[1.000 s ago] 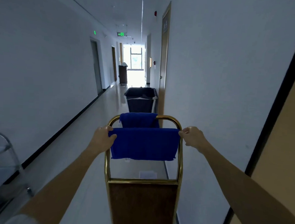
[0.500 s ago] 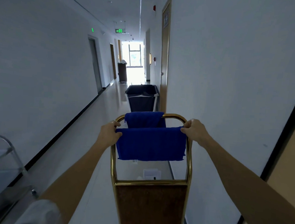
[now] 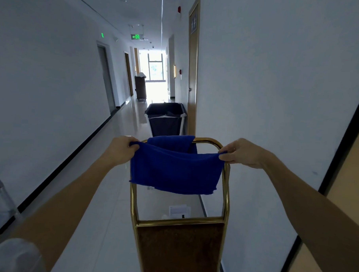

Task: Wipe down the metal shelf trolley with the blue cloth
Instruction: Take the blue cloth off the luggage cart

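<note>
A long hallway is seen, with white walls on the left and right and a bright window far away. A dark bin on wheels [image 3: 166, 120] is parked far down, close to the right wall, most likely so the middle is kept free for walking. Nearer, the gold metal trolley [image 3: 225, 191] is stood beside the right wall too, with its brown panel low down and its round top bar up high. The blue cloth [image 3: 176, 170] is held up in front of that top bar, and part of it is seen draped over the bar behind. It is stretched wide and flat, probably so it can be folded or laid flat for wiping. One top corner is pinched by the left hand [image 3: 120, 148] and the other by the right hand [image 3: 240, 153]. Both hands are closed on the cloth. No wiping is seen yet, so the job is judged to be at its start.
</note>
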A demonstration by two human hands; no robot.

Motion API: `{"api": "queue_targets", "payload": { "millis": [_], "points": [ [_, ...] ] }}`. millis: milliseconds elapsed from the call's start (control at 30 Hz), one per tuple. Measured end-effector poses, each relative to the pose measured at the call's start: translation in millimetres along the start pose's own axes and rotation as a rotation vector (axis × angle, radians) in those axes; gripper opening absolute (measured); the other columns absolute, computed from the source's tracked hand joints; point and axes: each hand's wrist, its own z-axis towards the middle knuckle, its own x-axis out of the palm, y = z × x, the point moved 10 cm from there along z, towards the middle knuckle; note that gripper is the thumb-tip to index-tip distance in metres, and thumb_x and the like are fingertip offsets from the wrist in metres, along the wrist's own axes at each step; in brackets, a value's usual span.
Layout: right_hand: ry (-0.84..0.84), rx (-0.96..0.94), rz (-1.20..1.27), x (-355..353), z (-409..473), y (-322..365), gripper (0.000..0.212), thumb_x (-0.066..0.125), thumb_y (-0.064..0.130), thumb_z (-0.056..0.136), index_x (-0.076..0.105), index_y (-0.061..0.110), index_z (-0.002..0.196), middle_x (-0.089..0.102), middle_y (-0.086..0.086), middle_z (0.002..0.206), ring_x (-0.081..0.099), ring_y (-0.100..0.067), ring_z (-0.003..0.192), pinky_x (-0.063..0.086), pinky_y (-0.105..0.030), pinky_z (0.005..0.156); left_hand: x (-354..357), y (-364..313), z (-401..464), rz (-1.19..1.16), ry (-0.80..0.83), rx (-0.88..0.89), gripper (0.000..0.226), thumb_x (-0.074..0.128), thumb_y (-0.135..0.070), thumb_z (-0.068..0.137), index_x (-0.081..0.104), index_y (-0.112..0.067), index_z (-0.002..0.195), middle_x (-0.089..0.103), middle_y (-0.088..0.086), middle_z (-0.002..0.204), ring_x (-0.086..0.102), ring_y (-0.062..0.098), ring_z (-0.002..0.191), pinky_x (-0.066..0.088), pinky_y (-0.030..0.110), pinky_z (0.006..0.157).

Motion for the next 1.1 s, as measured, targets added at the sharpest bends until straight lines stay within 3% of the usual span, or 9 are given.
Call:
{"api": "queue_targets", "payload": {
  "millis": [133,267,367,467,533,733,833,1033,1100],
  "points": [
    [-0.073,-0.031,-0.47,12,3,0,0.02,0.071,0.019,0.089,0.074,0.009,0.106,0.064,0.007,0.081,0.062,-0.008,0.079,0.042,-0.015,0.062,-2,-4,-2,0.017,-0.014,0.017,0.025,0.047,-0.014,0.099,0.064,-0.007,0.117,0.063,0.004,0.095,0.055,0.011,0.079,0.038,0.014,0.063],
    [-0.22,-0.106,-0.439,-2,3,17,0.018,0.06,0.018,0.096,0.071,0.01,0.107,0.065,-0.001,0.087,0.057,-0.011,0.076,0.038,-0.016,0.059,-10,-3,-5,-0.049,-0.049,0.017,0.026,0.045,-0.013,0.099,0.064,-0.002,0.114,0.065,0.009,0.093,0.057,0.012,0.075,0.039,0.014,0.06],
    [-0.264,-0.085,-0.228,-26,1,32,0.012,0.056,0.017,0.098,0.065,0.012,0.104,0.066,-0.004,0.097,0.06,-0.018,0.089,0.045,-0.022,0.068,-26,1,-5,-0.23,-0.089,-0.059,0.024,0.044,-0.02,0.099,0.061,-0.01,0.112,0.064,0.007,0.096,0.058,0.014,0.083,0.04,0.022,0.065],
    [-0.279,-0.07,0.187,-41,-2,46,0.016,0.048,0.01,0.1,0.062,0.006,0.106,0.067,-0.01,0.106,0.062,-0.025,0.103,0.051,-0.039,0.094,-44,-3,-4,-0.48,-0.146,-0.085,0.02,0.045,-0.026,0.098,0.06,-0.015,0.104,0.063,0.003,0.096,0.058,0.015,0.088,0.043,0.029,0.074],
    [-0.288,-0.084,0.359,-44,-6,56,0.017,0.043,0.007,0.1,0.06,0.009,0.102,0.067,-0.009,0.102,0.065,-0.028,0.099,0.055,-0.044,0.09,-53,-9,-4,-0.644,-0.161,-0.083,0.021,0.044,-0.026,0.097,0.062,-0.016,0.1,0.064,0.006,0.096,0.058,0.02,0.09,0.043,0.038,0.082],
    [-0.338,-0.077,0.373,-44,-10,69,0.018,0.039,0.014,0.101,0.057,0.013,0.099,0.062,-0.006,0.094,0.063,-0.025,0.083,0.053,-0.034,0.062,-50,-9,-8,-0.985,-0.143,-0.247,0.014,0.049,-0.029,0.091,0.06,-0.021,0.096,0.07,0.001,0.083,0.061,0.017,0.08,0.045,0.033,0.07],
    [-0.28,-0.054,0.46,-32,-7,71,0.015,0.042,0.014,0.098,0.056,0.012,0.093,0.059,-0.009,0.092,0.06,-0.026,0.08,0.051,-0.034,0.061,-40,-7,-13,-1.047,-0.106,-0.324,0.015,0.049,-0.026,0.091,0.062,-0.02,0.093,0.072,-0.002,0.072,0.062,0.017,0.078,0.045,0.034,0.067],
    [-0.113,-0.093,0.739,18,1,110,0.011,0.055,0.011,0.093,0.064,0.008,0.098,0.068,-0.012,0.087,0.069,-0.026,0.075,0.057,-0.035,0.061,-20,-32,-22,-1.184,-0.021,-0.354,0.016,0.048,-0.022,0.097,0.063,-0.015,0.096,0.073,0.004,0.079,0.064,0.018,0.081,0.049,0.035,0.076],
    [-0.034,-0.15,0.78,42,3,135,0.012,0.058,0.01,0.093,0.066,0.005,0.099,0.072,-0.012,0.081,0.073,-0.027,0.073,0.058,-0.036,0.059,-17,-46,-26,-1.174,0.033,-0.297,0.02,0.047,-0.022,0.098,0.062,-0.012,0.107,0.072,0.009,0.094,0.063,0.021,0.089,0.048,0.038,0.085]
  ]
}}
